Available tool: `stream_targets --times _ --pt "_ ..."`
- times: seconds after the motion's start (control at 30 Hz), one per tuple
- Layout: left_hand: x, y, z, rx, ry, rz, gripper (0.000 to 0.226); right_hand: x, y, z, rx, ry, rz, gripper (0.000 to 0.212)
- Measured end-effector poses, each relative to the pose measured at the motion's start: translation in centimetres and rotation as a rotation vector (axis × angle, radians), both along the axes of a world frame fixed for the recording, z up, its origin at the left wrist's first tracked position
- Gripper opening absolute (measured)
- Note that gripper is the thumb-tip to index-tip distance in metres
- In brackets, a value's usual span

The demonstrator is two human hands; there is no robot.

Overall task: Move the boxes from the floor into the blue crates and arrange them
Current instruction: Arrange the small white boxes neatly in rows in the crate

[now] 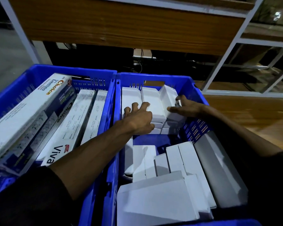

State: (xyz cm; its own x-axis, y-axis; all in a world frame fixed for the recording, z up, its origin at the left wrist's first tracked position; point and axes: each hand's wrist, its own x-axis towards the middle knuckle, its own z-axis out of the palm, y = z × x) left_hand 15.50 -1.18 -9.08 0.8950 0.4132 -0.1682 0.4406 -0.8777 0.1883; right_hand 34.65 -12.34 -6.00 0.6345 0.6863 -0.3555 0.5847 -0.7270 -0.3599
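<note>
Two blue crates stand side by side. The right crate (pixel 155 79) holds plain white boxes: a stack at its far end and a loose group near me (pixel 168 160). My left hand (pixel 138 117) lies with spread fingers on top of the far stack (pixel 153 105), pressing it. My right hand (pixel 185 106) grips the tilted white box (pixel 167 95) at the stack's right side, thumb on its face and fingers behind it. The left crate (pixel 44 69) is filled with long printed boxes (pixel 31 110) lying lengthwise.
A grey flat box (pixel 219 173) leans against the right crate's right wall. Beyond the crates a wooden desk panel (pixel 129 26) on a white metal frame (pixel 230 48) blocks the way, with cables underneath. Wooden floor (pixel 245 111) lies to the right.
</note>
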Motion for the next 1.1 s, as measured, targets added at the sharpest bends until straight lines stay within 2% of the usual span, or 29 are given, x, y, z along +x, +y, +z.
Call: stream_targets --times 0.17,0.27,0.43,0.6,0.73,0.83,0.9,0.97,1.03,1.1 --pt "0.0 0.0 0.0 0.012 -0.017 0.01 0.036 -0.5 0.0 -0.9 -0.064 -0.146 0.046 0.087" --pt "-0.1 -0.2 0.4 0.016 -0.024 0.005 0.036 -0.9 0.2 -0.4 -0.084 -0.148 0.086 0.089" --pt "-0.1 -0.3 0.5 0.028 -0.001 0.003 0.034 -0.3 -0.1 0.8 -0.148 -0.117 0.225 0.057" --pt "0.0 -0.3 0.4 0.043 -0.015 0.007 0.029 0.1 -0.7 0.1 -0.092 -0.229 0.281 0.065" --pt "0.1 -0.6 1.2 0.11 -0.226 0.07 0.024 -0.3 -0.9 0.1 -0.135 -0.283 0.258 0.076" --pt "-0.1 -0.4 1.9 0.066 -0.466 0.162 0.025 -2.0 -1.3 1.3 -0.136 -0.453 0.284 0.077" --pt "-0.3 -0.3 2.4 -0.002 -0.599 0.221 0.026 -3.7 -1.6 2.2 -0.066 -0.598 0.324 0.066" --pt "-0.5 -0.3 3.0 -0.01 -0.648 0.245 0.025 -5.6 -1.5 2.8 0.04 -0.602 0.369 0.049" --pt "-0.9 -0.3 3.5 0.082 -0.547 0.188 0.023 -7.5 -1.0 2.7 0.037 -0.477 0.471 0.036" --pt "-1.7 -0.4 3.9 0.201 -0.303 0.084 0.021 -9.4 -0.3 2.1 -0.106 -0.293 0.603 0.032"
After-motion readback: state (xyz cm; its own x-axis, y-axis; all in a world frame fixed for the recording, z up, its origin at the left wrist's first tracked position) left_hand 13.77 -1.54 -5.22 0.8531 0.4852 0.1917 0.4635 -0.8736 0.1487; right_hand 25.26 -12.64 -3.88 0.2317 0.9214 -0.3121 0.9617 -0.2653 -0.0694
